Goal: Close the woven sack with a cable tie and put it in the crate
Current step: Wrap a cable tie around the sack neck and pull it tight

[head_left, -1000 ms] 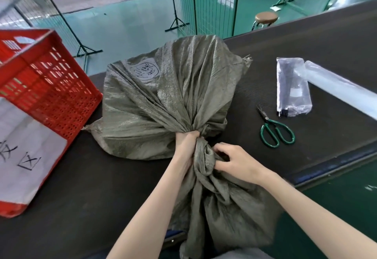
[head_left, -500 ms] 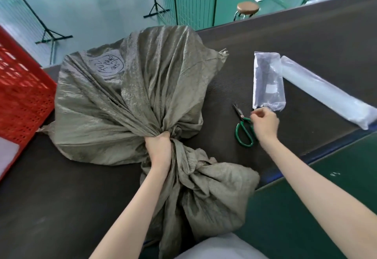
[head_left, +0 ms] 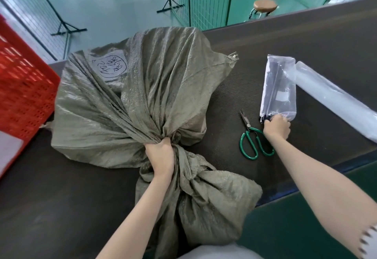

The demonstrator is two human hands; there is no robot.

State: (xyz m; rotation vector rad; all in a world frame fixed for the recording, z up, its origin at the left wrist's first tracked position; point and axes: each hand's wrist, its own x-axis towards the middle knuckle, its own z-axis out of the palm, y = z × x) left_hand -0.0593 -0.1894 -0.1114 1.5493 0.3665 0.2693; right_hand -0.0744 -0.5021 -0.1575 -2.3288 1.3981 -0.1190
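left hand (head_left: 161, 156) clenched on the sack (head_left: 132, 103) neck, right hand (head_left: 277, 127) fingers pinching the tie bag (head_left: 279, 89) mouth, so pulling one tie out is next i guess

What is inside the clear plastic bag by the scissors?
Dark, thin strands show through the clear plastic bag, their ends at its near opening, where the right hand is reaching; they may be cable ties. A white label hides part of them.

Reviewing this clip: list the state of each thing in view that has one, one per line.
Sack: lying on the table, neck bunched, no tie on it yet.
Left hand: clenched round the sack's neck.
Right hand: at the near end of the clear bag.
Scissors: shut, lying flat.
Crate: beside the sack.
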